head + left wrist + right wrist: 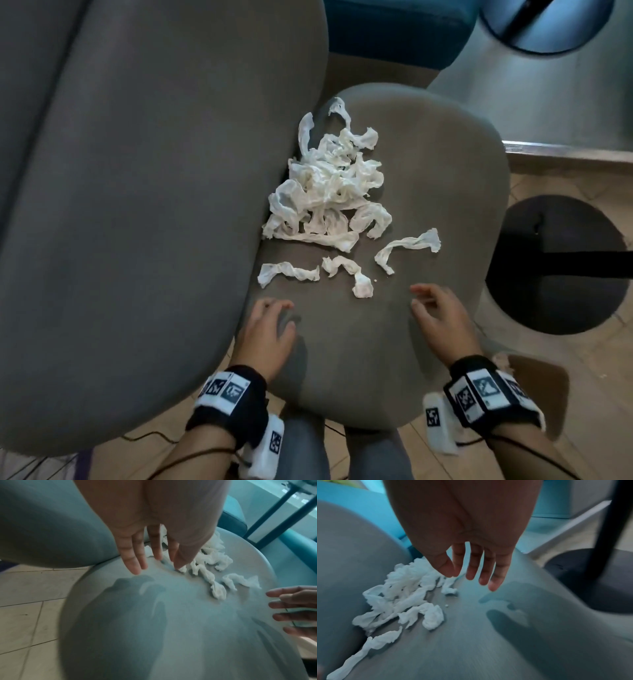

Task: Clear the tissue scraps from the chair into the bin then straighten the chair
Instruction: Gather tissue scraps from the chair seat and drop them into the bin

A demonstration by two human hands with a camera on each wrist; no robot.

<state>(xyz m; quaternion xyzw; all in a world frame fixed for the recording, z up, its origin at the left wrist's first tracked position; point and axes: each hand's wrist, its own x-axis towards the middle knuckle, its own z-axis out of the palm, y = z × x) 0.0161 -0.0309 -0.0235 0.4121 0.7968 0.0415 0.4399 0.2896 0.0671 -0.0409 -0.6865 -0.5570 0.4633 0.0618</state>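
Lounge: upholstered chair (428, 205), teal sofa (394, 31)

tiled floor (582, 394), teal seat (394, 31), round black base (555, 263)

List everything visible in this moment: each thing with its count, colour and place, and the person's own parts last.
tissue scraps: one tangled pile plus four loose strips, white, on the seat toward the backrest
chair seat: one, grey, centre
chair backrest: one, grey, left of the seat
teal seat: one, beyond the chair
black round base: one, on the floor right of the chair
floor: tan tiles
wristbands: two, black with white coded tags, one on each wrist
legs: grey trousers, bottom centre
left hand: empty, fingers relaxed, over the seat's near left part
right hand: empty, fingers spread, over the seat's near right part
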